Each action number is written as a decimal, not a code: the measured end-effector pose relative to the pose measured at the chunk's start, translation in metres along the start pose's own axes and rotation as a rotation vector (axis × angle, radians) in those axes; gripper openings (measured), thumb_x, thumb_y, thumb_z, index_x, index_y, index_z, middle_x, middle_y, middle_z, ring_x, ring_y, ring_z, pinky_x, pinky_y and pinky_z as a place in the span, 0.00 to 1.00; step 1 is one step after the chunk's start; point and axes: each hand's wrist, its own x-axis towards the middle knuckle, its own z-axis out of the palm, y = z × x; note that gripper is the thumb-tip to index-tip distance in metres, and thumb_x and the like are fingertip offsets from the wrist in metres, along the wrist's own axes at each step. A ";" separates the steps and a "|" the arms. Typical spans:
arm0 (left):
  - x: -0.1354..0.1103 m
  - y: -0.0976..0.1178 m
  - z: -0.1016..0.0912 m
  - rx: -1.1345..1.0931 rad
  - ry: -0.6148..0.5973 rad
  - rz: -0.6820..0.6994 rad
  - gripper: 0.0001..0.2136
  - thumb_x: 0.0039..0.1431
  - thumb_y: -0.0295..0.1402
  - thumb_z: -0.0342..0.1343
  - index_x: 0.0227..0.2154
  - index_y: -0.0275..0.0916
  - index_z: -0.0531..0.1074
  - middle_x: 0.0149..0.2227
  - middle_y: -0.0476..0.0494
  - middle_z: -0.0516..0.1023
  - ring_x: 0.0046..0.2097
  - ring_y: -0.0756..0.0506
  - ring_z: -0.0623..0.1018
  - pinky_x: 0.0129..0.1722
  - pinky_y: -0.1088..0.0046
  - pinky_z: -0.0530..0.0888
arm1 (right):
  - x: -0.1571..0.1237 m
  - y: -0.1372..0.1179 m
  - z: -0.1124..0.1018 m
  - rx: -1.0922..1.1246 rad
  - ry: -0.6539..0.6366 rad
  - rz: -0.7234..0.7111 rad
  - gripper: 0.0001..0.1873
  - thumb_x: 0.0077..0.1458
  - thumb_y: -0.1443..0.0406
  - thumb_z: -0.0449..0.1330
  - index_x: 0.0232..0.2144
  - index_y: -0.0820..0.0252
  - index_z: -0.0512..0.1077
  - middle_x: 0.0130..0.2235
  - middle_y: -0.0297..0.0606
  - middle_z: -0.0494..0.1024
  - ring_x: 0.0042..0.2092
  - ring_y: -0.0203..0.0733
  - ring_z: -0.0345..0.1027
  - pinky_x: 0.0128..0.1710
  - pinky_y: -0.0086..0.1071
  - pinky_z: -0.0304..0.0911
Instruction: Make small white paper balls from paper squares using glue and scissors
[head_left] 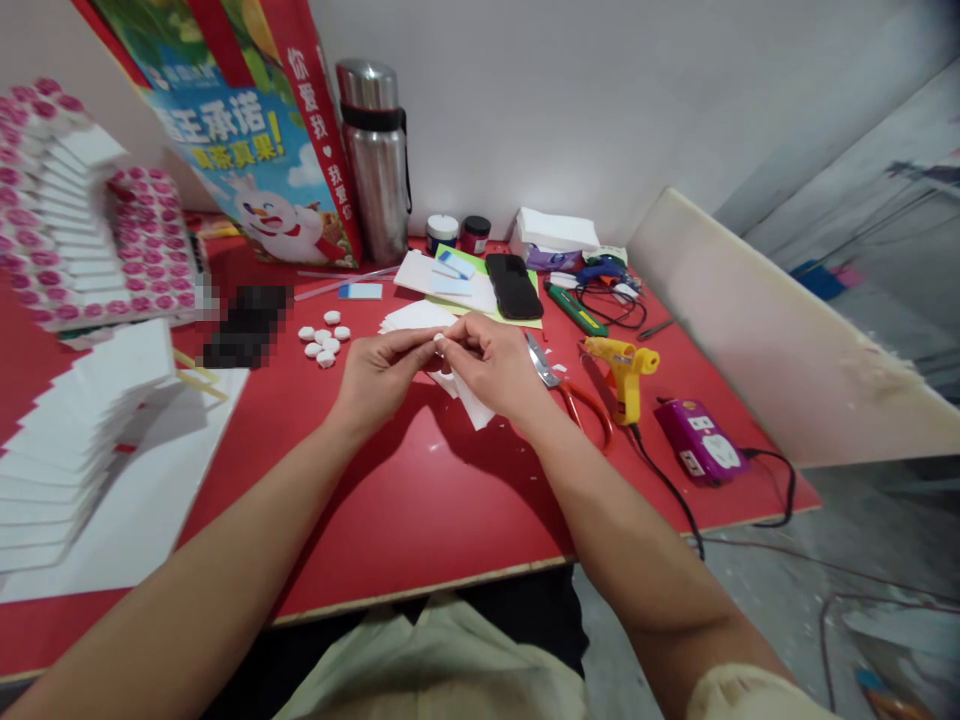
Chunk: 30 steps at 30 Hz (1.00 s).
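My left hand (380, 375) and my right hand (496, 362) meet over the middle of the table. Fingertips of both pinch one small white rolled or folded piece (439, 341), mostly covered by the fingers. Under and behind the hands lie white paper sheets (415, 316) and a loose white strip (472, 405). Several small white rounded pieces (324, 347) sit in a cluster left of my left hand. To the right of my right hand rest scissors or cutters with red handles (592, 412), partly hidden by the hand.
A yellow glue gun (624, 372) stands right, near a purple power socket (701, 442) with cables. Behind are a black phone (514, 286), a green tool (576, 310) and a steel flask (379, 170). White stepped models (90, 430) occupy the left; a board (772, 340) edges the right.
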 end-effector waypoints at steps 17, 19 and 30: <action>0.004 -0.003 -0.001 0.086 0.008 -0.021 0.10 0.59 0.38 0.65 0.36 0.36 0.82 0.34 0.42 0.84 0.36 0.45 0.81 0.40 0.69 0.76 | 0.009 -0.004 -0.006 0.592 -0.067 0.464 0.11 0.53 0.67 0.70 0.27 0.62 0.70 0.24 0.33 0.78 0.21 0.31 0.68 0.22 0.27 0.68; 0.003 -0.004 0.001 0.043 0.014 -0.052 0.11 0.58 0.39 0.66 0.36 0.36 0.81 0.33 0.42 0.83 0.35 0.45 0.80 0.39 0.69 0.77 | 0.008 -0.005 -0.005 0.515 -0.042 0.445 0.09 0.54 0.68 0.67 0.27 0.61 0.70 0.23 0.33 0.77 0.20 0.32 0.67 0.21 0.27 0.65; -0.002 -0.005 0.006 0.089 0.135 -0.004 0.07 0.55 0.36 0.66 0.34 0.38 0.83 0.33 0.43 0.85 0.34 0.45 0.81 0.38 0.68 0.77 | 0.003 -0.001 0.005 -0.040 0.085 0.107 0.08 0.55 0.63 0.63 0.26 0.57 0.70 0.29 0.37 0.78 0.31 0.39 0.69 0.27 0.31 0.60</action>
